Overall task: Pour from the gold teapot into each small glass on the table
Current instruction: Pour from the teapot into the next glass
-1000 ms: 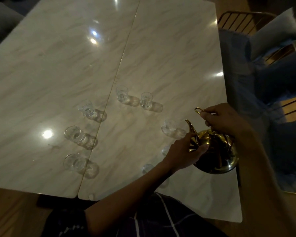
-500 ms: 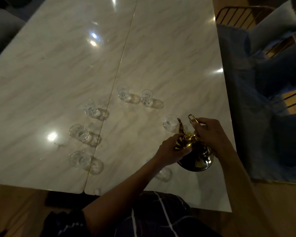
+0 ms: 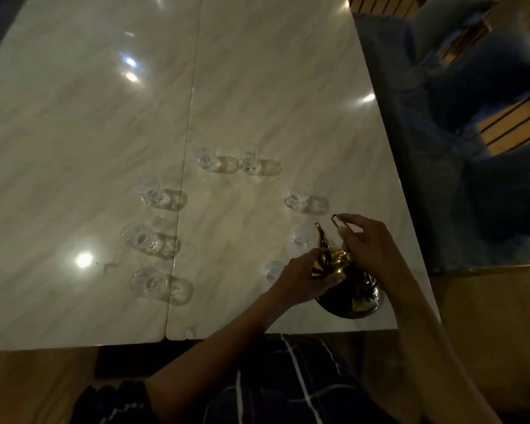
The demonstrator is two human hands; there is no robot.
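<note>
**Teapot tipped over the near-right glasses, pour looks underway**

So the person has the teapot point(image 3: 346, 280) up at the right near corner of the table point(image 3: 257, 71), tilted forward with the spout point(image 3: 321, 237) aimed at the glass point(image 3: 302, 235) just beside it; whether anything is actually coming out is too dim to tell. The right hand point(image 3: 371, 246) is wrapped round the handle point(image 3: 338, 220); the left hand point(image 3: 300, 275) has fingers curled against the pot's front, by the lid, steadying it.

Eight glasses sit in a loose ring; this one is on the right side, with another point(image 3: 274, 269) just nearer the person, partly behind the left hand, and one point(image 3: 297, 195) further out. Best guess is this is an early glass in the round, most still to go.

Next move probably calls for easing the tilt back so it doesn't dribble, then shifting the spout over the neighbouring glass; they're tiny, so a slow tip matters, and the left wrist is close enough to knock the near one.

Versus a second ago: the pot has come in leftward and forward, spout now closer to the glass and tipped more; both hands hold the same spots as before.
</note>
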